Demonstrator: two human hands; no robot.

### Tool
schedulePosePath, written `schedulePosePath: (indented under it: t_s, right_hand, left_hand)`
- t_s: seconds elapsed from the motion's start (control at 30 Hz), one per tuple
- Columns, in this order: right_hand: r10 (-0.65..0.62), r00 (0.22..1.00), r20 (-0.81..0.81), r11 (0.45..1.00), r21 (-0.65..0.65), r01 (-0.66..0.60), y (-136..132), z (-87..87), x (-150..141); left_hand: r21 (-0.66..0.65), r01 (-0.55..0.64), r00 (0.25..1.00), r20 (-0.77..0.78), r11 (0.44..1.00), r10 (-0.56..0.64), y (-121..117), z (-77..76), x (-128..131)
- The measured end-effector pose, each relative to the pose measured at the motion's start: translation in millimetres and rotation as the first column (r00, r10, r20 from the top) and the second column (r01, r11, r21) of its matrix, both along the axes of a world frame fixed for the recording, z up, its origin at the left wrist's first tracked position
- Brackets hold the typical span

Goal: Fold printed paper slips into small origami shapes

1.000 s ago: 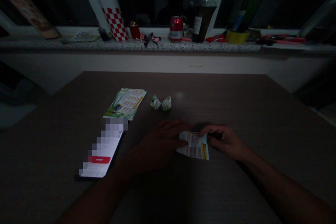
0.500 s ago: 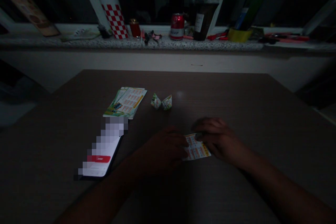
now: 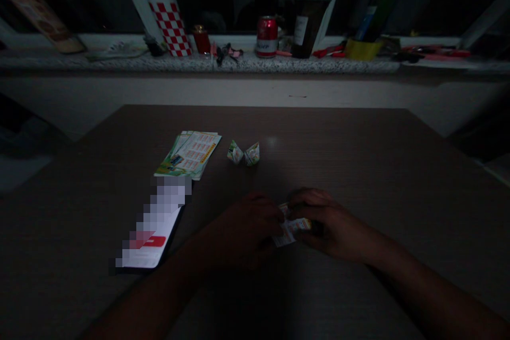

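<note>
A right hand (image 3: 334,226) pinches a bent, printed paper sheet (image 3: 290,232) on a dim table (image 3: 350,143), near folded paper shapes (image 3: 252,154); the left hand (image 3: 249,231) touches its left side, grip obscured.

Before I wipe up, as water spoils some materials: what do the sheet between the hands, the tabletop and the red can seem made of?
Sheet: probably paper, printed, thin and bent.
Tabletop: wood or laminate, low sheen, fine grain lines.
Can: likely metal, shiny, light catching its top.
</note>
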State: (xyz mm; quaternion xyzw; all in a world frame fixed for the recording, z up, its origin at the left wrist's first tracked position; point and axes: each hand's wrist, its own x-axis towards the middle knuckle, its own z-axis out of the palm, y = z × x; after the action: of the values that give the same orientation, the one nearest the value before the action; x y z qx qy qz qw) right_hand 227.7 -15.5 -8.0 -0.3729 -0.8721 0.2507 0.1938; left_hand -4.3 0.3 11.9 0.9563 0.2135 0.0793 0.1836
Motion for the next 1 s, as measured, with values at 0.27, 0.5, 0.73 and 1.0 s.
schedulePosePath:
  t_s: [0.27, 0.5, 0.73, 1.0]
  right_hand:
    - [-0.068, 0.997, -0.027, 0.997, -0.031, 0.067, -4.4, -2.6, -1.4]
    - [-0.167, 0.986, 0.002, 0.986, -0.02, 0.167, -9.2, -7.4, -4.8]
    - [-0.223, 0.973, 0.05, 0.974, -0.018, 0.225, -12.8, -7.8, -8.3]
    - [-0.202, 0.977, 0.068, 0.977, -0.048, 0.206, -12.0, -5.1, -6.0]
  left_hand:
    - [-0.044, -0.016, 1.0, -0.001, 0.999, 0.016, 1.6, 5.8, 1.1]
    - [-0.078, -0.061, 0.998, 0.003, 0.995, 0.061, 7.4, 1.6, 2.8]
    - [-0.019, -0.214, 0.976, -0.044, 0.977, 0.213, 8.6, -9.0, 10.6]
    - [0.043, -0.362, 0.92, -0.147, 0.931, 0.364, 3.1, -12.9, 23.3]
